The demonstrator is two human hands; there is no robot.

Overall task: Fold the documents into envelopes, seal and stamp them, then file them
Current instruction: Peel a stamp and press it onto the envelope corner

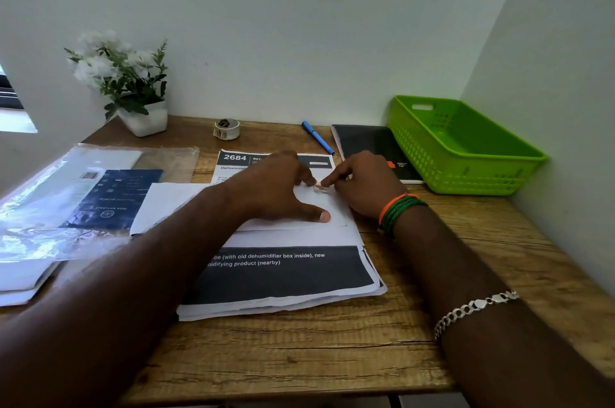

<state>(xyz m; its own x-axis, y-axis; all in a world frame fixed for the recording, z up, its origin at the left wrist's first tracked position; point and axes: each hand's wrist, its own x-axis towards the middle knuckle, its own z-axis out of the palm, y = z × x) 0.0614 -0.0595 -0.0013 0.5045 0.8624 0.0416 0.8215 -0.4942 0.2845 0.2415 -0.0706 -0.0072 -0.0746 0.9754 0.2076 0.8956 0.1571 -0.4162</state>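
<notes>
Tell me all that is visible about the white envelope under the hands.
The white envelope looks like plain paper and lies flat on the stack of printed documents on the wooden desk. The left hand rests on it, thumb pressed near its front edge. The right hand presses a small stamp with one fingertip near its far right corner. The arms hide its middle.

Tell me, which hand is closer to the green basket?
The right hand. It rests on the envelope, just left of the green basket; the left hand lies farther left on the same envelope.
</notes>
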